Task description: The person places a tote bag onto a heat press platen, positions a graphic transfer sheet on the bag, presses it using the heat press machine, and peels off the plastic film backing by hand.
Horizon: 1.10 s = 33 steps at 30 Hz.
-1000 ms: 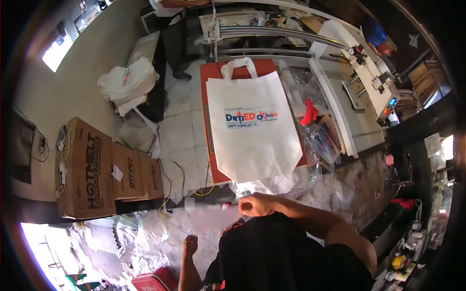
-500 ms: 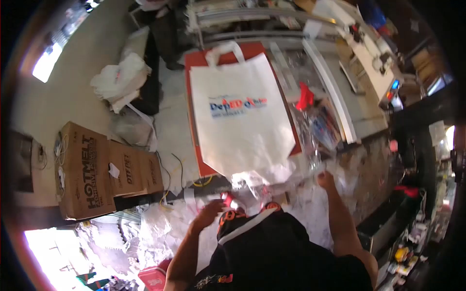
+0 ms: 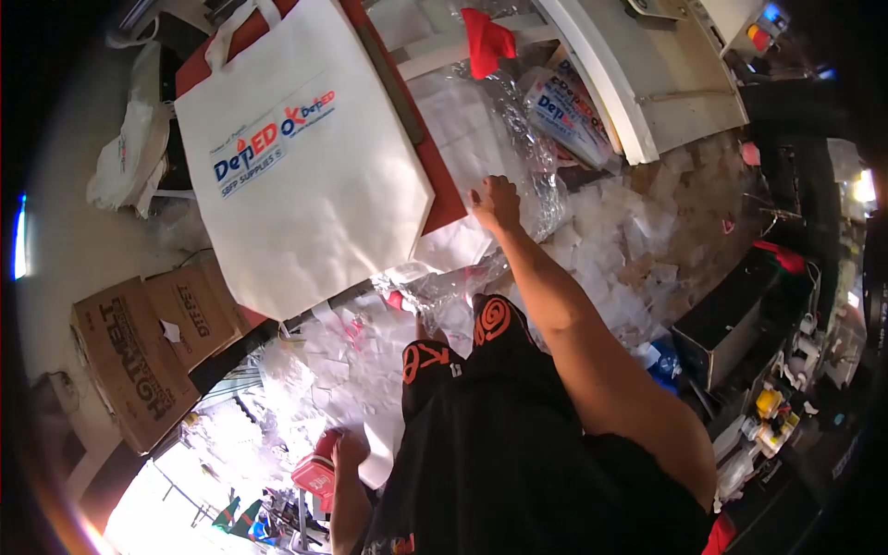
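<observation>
A white tote bag (image 3: 314, 176) with blue and red print lies flat on a red board (image 3: 446, 199), its handles at the top. My right hand (image 3: 497, 202) is just right of the board's lower corner, over clear plastic and white sheets, with its fingers apart and nothing visible in them. Low in the view, my left hand (image 3: 349, 450) is beside a red box (image 3: 316, 474); its fingers are too small and unclear to read.
Brown cartons (image 3: 134, 361) stand at the left. More white bags (image 3: 139, 153) are piled behind them. A red cloth (image 3: 487, 42) and printed sheets (image 3: 569, 111) lie near a white rail (image 3: 606, 83). Scraps cover the floor (image 3: 638, 222).
The view has turned right and closer to the bag. My right hand has moved up beside the board's corner. My left hand has dropped down near the red box.
</observation>
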### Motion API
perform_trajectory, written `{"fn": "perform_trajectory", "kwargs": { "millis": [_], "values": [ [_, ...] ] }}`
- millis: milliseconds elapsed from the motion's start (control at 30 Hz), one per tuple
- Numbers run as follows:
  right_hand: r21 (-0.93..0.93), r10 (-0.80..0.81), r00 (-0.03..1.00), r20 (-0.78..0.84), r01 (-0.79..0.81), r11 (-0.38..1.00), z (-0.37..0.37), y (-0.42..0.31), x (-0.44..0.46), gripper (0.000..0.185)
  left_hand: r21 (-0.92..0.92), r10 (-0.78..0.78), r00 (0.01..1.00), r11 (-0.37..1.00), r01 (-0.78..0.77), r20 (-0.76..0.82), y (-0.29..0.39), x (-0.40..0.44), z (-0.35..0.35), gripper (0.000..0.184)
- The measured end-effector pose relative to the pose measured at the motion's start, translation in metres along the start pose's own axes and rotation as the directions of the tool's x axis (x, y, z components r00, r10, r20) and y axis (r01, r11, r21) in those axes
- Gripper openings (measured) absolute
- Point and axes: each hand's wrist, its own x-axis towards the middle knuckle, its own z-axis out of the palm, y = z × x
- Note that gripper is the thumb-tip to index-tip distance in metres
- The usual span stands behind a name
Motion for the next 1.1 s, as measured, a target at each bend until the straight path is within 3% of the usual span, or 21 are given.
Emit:
{"fn": "perform_trajectory", "kwargs": {
  "millis": [33,67,100,133,167,200,233,267,367,467,533,600,633,667,733,767,800,867,967,1033,1100],
  "values": [
    [-0.001,-0.019,0.992,-0.126,0.019,1.0,0.001,0.003,0.007,0.043,-0.235,-0.251,0.966,0.944,0.231,-0.057,0.008,-0.011,0.005,0.028],
    [-0.003,-0.033,0.972,-0.234,0.033,0.999,0.002,0.003,0.006,0.046,-0.314,-0.216,0.974,0.923,0.225,0.065,0.02,-0.016,-0.005,0.032],
    [0.012,-0.12,0.991,-0.051,0.121,0.993,-0.002,0.005,0.007,0.054,-0.355,-0.183,0.978,0.925,0.135,-0.105,0.02,-0.014,0.017,0.03],
    [0.024,-0.121,0.992,-0.03,0.122,0.992,0.004,0.0,-0.002,0.054,-0.378,-0.151,0.948,0.925,0.035,-0.28,0.027,-0.009,0.024,0.028],
    [0.058,-0.397,0.915,0.066,0.394,0.917,0.012,-0.002,-0.019,0.061,-0.554,-0.296,0.939,0.818,0.154,-0.176,0.067,-0.005,-0.013,0.027],
    [0.116,-0.641,0.754,0.144,0.63,0.768,0.017,-0.003,-0.037,0.069,-0.581,-0.264,0.945,0.807,0.107,-0.192,0.089,0.009,-0.022,0.029],
    [0.035,-0.733,0.612,0.298,0.76,0.649,0.013,-0.005,-0.058,0.068,-0.567,-0.139,0.978,0.823,0.026,-0.156,0.093,0.031,-0.01,0.033],
    [-0.025,-0.771,0.454,0.448,0.868,0.497,0.008,-0.004,-0.071,0.069,-0.641,-0.201,0.979,0.756,0.136,-0.029,0.124,0.047,-0.042,0.038],
    [-0.255,-0.715,0.589,0.377,0.808,0.532,0.049,0.036,-0.06,0.052,-0.773,-0.18,0.983,0.617,0.147,0.043,0.191,0.088,-0.119,0.039],
    [-0.112,-0.706,0.571,0.419,0.804,0.584,0.053,0.047,-0.049,0.033,-0.826,-0.106,0.988,0.563,-0.033,-0.111,0.225,0.11,-0.165,0.036],
    [-0.081,-0.75,0.574,0.328,0.808,0.583,0.035,0.035,-0.048,0.021,-0.836,-0.052,0.98,0.531,-0.136,-0.192,0.226,0.132,-0.158,0.035],
    [0.439,-0.521,0.758,0.392,0.344,0.83,0.023,0.026,-0.036,0.019,-0.841,0.008,0.991,0.529,-0.115,-0.131,0.221,0.155,-0.158,0.038],
    [0.56,-0.472,0.855,0.216,0.288,0.777,-0.007,0.014,-0.041,0.018,-0.943,-0.004,0.998,0.328,-0.054,-0.058,0.226,0.162,-0.165,0.042],
    [0.558,-0.477,0.853,0.212,0.295,0.776,-0.032,0.008,-0.045,0.018,-0.994,0.001,1.0,0.11,0.012,0.012,0.233,0.168,-0.176,0.047],
    [0.604,-0.034,0.878,0.477,-0.3,0.739,-0.072,0.01,-0.055,0.016,-0.999,0.013,1.0,0.032,0.009,0.009,0.25,0.172,-0.205,0.055],
    [0.645,0.02,0.867,0.498,-0.386,0.659,-0.082,0.019,-0.06,0.022,-0.994,0.012,0.998,-0.092,0.062,0.061,0.259,0.176,-0.217,0.058],
    [0.647,0.013,0.871,0.49,-0.374,0.665,-0.084,0.024,-0.066,0.022,-0.969,0.02,0.993,-0.217,0.116,0.115,0.266,0.182,-0.224,0.06],
    [0.876,0.255,0.839,0.48,-0.475,-0.088,-0.079,0.039,-0.082,0.033,-0.978,0.168,0.985,-0.207,0.004,-0.031,0.272,0.199,-0.213,0.062],
    [0.859,0.316,0.801,0.509,-0.493,-0.137,-0.067,0.063,-0.099,0.042,-0.96,0.162,0.986,-0.267,0.086,0.043,0.299,0.202,-0.23,0.059],
    [0.854,0.317,0.794,0.519,-0.464,-0.234,-0.05,0.079,-0.122,0.046,-0.76,0.208,0.975,-0.62,0.194,0.079,0.302,0.221,-0.22,0.066],
    [0.883,0.252,0.856,0.452,-0.389,-0.263,-0.038,0.095,-0.144,0.046,-0.611,0.394,0.907,-0.758,0.228,-0.151,0.313,0.219,-0.239,0.088]
  ]
}}
